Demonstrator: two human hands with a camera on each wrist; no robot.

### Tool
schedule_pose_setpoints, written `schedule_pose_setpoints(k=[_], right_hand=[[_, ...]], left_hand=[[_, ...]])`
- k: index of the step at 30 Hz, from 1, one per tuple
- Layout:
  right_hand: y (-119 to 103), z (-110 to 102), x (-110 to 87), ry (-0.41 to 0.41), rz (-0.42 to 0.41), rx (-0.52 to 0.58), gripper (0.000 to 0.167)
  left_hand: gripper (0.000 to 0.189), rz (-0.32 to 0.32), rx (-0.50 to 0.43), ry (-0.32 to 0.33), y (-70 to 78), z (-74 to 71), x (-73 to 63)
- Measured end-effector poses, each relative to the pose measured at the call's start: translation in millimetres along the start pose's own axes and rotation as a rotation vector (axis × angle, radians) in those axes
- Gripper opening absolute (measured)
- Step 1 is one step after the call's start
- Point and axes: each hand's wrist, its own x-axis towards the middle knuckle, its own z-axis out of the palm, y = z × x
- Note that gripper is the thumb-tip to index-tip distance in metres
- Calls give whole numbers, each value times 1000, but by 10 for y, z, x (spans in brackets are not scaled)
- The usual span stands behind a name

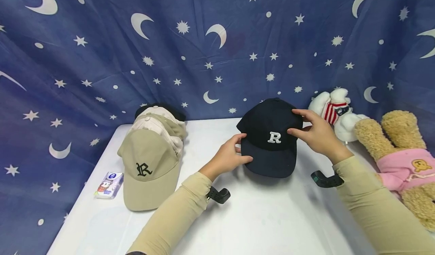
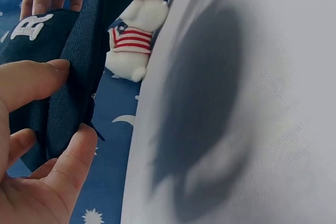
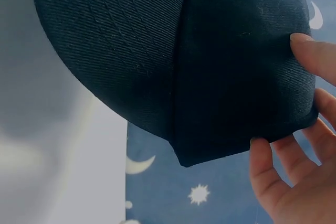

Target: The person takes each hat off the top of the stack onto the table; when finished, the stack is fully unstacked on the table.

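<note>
Currently, navy baseball cap (image 1: 261, 134) w/ white "R" is held above desk (image 1: 258, 217), brim twd. wearer. L hand (image 1: 227, 156) grips cap's side nr. brim; R hand (image 1: 316, 134) grips opp. side of crown, thumb on front. L of cap: beige cap (image 1: 153, 160) w/ dark "R", fwd. of other stacked caps (image 1: 159, 115); printed pack (image 1: 109, 185) just beside. R: white plush toy (image 1: 344, 124) in red-striped top; tan plush toy (image 1: 368, 134) in pink top. Rear: blue star/moon curtain (image 1: 234, 85).
</note>
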Motion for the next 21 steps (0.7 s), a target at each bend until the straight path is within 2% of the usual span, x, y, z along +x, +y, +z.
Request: schedule_pose_setpoints(k=[5, 12, 21], right_hand=[[98, -52, 38, -3, 10, 10, 67], [237, -135, 76, -31, 60, 23, 70], [409, -201, 161, -49, 107, 27, 70]], left_hand=[[78, 1, 11, 9, -8, 75, 114], [78, -32, 49, -1, 7, 196, 259], [77, -39, 38, -2, 45, 307, 425]])
